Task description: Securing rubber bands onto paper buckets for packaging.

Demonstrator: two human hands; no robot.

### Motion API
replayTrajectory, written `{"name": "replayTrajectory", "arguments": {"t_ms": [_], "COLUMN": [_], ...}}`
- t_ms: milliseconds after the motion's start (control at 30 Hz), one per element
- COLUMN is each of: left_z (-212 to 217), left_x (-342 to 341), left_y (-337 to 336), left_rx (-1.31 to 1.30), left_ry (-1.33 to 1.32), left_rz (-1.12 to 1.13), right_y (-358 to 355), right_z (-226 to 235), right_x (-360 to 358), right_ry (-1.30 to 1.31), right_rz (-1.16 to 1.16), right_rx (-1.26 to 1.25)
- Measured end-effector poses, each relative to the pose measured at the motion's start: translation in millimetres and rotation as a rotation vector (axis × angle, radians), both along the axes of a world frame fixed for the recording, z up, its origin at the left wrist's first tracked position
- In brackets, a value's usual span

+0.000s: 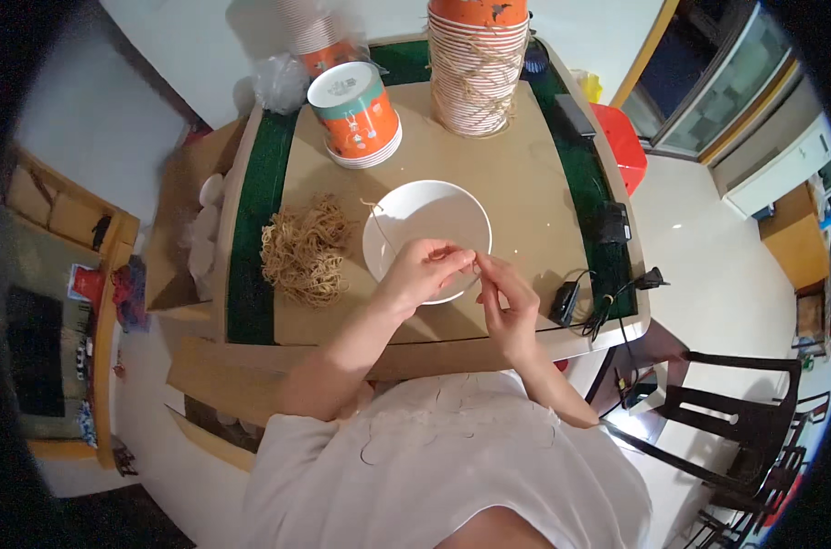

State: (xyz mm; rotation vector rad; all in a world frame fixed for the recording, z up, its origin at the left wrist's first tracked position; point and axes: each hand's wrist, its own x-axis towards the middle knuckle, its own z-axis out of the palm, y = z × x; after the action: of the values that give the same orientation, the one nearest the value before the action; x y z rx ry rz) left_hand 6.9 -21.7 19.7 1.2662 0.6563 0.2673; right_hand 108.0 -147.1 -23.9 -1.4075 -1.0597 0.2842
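My left hand (420, 273) pinches a thin tan strand of twine (384, 234), whose loose end rises over the bowl's left rim. Close against it, the fingertips of my right hand (510, 306) are pressed together on the same strand, where a small bit hangs between the hands. Both hands are above the near part of a round white paper bowl (425, 203), which they partly cover. Left of the bowl lies a tangled heap of tan twine (306, 252).
Upside-down orange and green paper bowls (361, 128) stand behind the heap. A tall bowl stack (478, 78), wrapped in twine, is at the back. Black adapters and cables (598, 306) lie along the table's right side. An open cardboard box (182, 220) stands left; a dark chair (736, 412) is right.
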Motion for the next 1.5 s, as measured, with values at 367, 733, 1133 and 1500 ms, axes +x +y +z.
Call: {"name": "replayTrajectory", "arguments": {"t_ms": [367, 733, 1133, 1500], "left_z": [-7.0, 10.3, -1.2, -2.5], "left_x": [-3.1, -7.3, -10.3, -11.3], "left_y": [4.0, -8.2, -7.8, -8.8], "left_rx": [0.325, 0.237, 0.702, 0.693], "left_ry": [0.041, 0.069, 0.041, 0.033], "left_rz": [-0.099, 0.006, 0.059, 0.082], "right_y": [-4.5, 0.7, 12.4, 11.1], "right_z": [1.8, 14.6, -0.9, -3.1], "right_x": [13.1, 12.4, 2.5, -1.2], "right_ry": [0.255, 0.353, 0.228, 0.190], "right_rz": [0.183, 0.144, 0.027, 0.008], "right_rx": [-0.117, -0.054, 0.006, -0.030]}}
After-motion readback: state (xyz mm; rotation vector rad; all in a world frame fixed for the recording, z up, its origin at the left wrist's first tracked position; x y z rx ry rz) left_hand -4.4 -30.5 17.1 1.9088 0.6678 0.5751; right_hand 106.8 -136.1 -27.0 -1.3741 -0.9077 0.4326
